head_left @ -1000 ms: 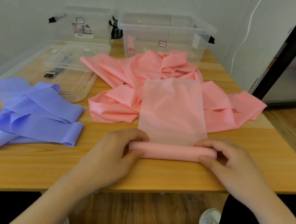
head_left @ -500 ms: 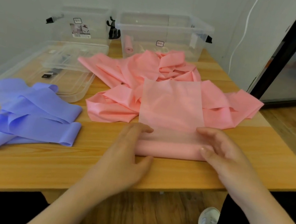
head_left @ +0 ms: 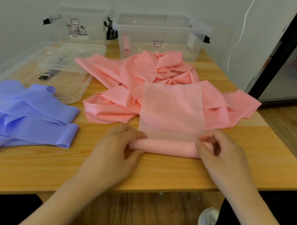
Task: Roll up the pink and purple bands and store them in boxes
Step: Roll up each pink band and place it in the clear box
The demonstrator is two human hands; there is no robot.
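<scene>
Pink stretch band is what your fingers [head_left: 136,133] are curled round: your left hand [head_left: 119,146] grips the left end of the pink roll [head_left: 165,147], fingers over the top and thumb beneath, while your right hand [head_left: 222,159] pinches the right end with fingers bent over it. That roll lies across the near part of the wooden worktop [head_left: 153,173], close to its front edge. From the top of the roll a flat, paler stretch of the same band [head_left: 171,112] runs away from you and onto the loose heap of pink bands [head_left: 149,75] in the middle of the worktop. To your left, well apart from the roll, the purple bands [head_left: 28,116] lie unrolled in a folded pile. Behind the pink heap stands a clear box [head_left: 160,34] with one small pink roll [head_left: 126,45] already inside at its left. A second clear box [head_left: 80,23] stands to its left by the wall, and clear lids [head_left: 66,72] lie flat in front of it.
</scene>
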